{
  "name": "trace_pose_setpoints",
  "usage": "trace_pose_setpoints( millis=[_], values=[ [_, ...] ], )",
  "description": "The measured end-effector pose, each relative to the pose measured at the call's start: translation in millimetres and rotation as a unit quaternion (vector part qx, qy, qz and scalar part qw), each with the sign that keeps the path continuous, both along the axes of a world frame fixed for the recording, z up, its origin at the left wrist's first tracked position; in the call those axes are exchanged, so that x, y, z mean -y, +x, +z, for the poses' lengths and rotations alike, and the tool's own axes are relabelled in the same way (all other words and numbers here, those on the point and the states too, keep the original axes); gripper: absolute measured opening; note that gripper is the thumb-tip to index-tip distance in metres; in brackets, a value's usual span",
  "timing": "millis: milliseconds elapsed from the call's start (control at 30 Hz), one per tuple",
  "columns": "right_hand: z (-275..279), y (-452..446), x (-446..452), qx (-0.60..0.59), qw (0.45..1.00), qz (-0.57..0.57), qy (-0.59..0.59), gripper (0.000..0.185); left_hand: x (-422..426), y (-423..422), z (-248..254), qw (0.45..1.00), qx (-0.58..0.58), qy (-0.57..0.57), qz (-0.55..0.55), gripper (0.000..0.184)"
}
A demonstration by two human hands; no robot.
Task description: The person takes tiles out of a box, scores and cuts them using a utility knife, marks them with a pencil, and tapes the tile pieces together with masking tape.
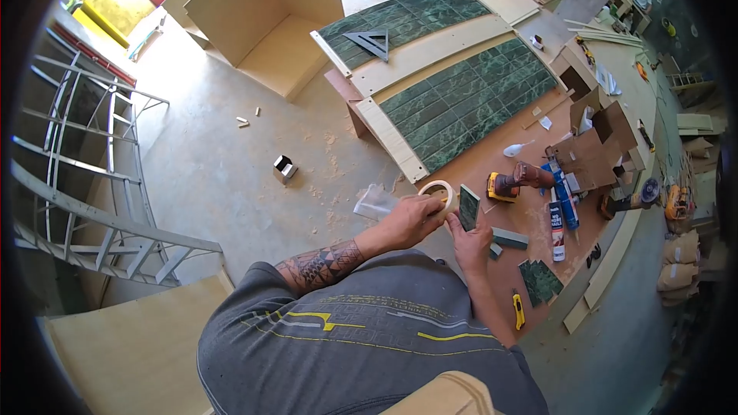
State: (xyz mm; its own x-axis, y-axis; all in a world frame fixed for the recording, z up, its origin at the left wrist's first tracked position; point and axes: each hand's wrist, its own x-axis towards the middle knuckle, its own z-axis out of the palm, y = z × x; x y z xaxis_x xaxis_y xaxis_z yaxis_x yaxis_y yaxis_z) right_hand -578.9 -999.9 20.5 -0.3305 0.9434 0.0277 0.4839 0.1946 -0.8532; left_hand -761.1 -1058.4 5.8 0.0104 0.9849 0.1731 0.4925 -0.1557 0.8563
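My left hand is closed on a roll of pale masking tape, held in front of my chest. Beside it, my right hand grips a small piece of green marbled tile standing on edge. The roll and the tile piece are close together; whether tape sticks to the tile I cannot tell. Just right of my right hand, narrow tile strips lie on the brown worktop. Nearer to me are a cut green tile and a yellow utility knife.
Green-tiled panels lie ahead, with a speed square on the farther one. On the right stand a cordless drill, an adhesive tube, a blue cartridge and a cardboard box. A metal ladder is at left.
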Motion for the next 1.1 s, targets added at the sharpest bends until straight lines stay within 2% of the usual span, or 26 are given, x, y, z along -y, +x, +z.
trace_pose_setpoints(
  millis=[100, 133, 200, 267, 333, 367, 400, 500, 600, 633, 700, 833, 933, 1000, 1100],
  values=[
    [-14, 3, -6, -0.061, 0.998, 0.006, -0.012, 0.015, 3, -1, -2, 1.0, -0.013, 0.026, -0.002, 0.019],
    [-15, 8, -8, -0.058, 0.998, -0.003, -0.009, 0.015, 5, 0, -3, 0.999, -0.025, 0.042, 0.0, 0.018],
    [-14, 15, -12, 0.011, 0.997, 0.047, 0.062, 0.014, 6, 5, -2, 0.997, -0.036, 0.069, -0.007, 0.017],
    [-19, 21, -14, 0.033, 0.995, 0.055, 0.076, 0.018, 8, 9, -1, 0.997, -0.052, 0.05, -0.016, 0.018],
    [-13, 21, -12, 0.065, 0.996, 0.051, -0.03, 0.022, 11, 11, -8, 0.998, -0.038, 0.032, -0.031, 0.019],
    [-16, 20, -12, 0.059, 0.997, 0.037, -0.038, 0.021, 11, 12, -8, 0.999, -0.025, 0.015, -0.038, 0.02],
    [-17, 22, -12, 0.06, 0.997, 0.03, -0.039, 0.021, 11, 13, -8, 0.999, -0.024, 0.014, -0.045, 0.02],
    [-13, 20, -8, 0.13, 0.988, 0.058, 0.06, 0.018, 15, 18, -4, 0.998, 0.001, -0.027, -0.052, 0.021],
    [-9, 20, -9, 0.147, 0.986, 0.072, 0.028, 0.018, 18, 22, -4, 0.996, 0.0, -0.074, -0.053, 0.019],
    [-11, 20, -7, 0.147, 0.987, 0.068, 0.026, 0.018, 20, 24, -7, 0.995, 0.027, -0.094, -0.034, 0.02],
    [-18, 21, -1, 0.018, 0.995, 0.01, -0.095, 0.02, 22, 25, -5, 0.991, 0.054, -0.117, -0.018, 0.021],
    [-22, 27, 7, 0.019, 0.997, 0.008, -0.078, 0.021, 21, 13, -5, 0.992, 0.011, -0.12, -0.025, 0.024],
    [-36, 30, 10, -0.023, 0.991, 0.013, -0.132, 0.022, 21, 11, 0, 0.992, -0.008, -0.119, -0.049, 0.024],
    [-38, 32, 11, -0.004, 0.995, 0.02, -0.098, 0.022, 21, 13, 4, 0.992, -0.022, -0.114, -0.058, 0.023],
    [-38, 33, 10, 0.006, 0.993, 0.015, -0.117, 0.021, 24, 17, 2, 0.997, -0.034, -0.063, -0.039, 0.023]
  ],
)
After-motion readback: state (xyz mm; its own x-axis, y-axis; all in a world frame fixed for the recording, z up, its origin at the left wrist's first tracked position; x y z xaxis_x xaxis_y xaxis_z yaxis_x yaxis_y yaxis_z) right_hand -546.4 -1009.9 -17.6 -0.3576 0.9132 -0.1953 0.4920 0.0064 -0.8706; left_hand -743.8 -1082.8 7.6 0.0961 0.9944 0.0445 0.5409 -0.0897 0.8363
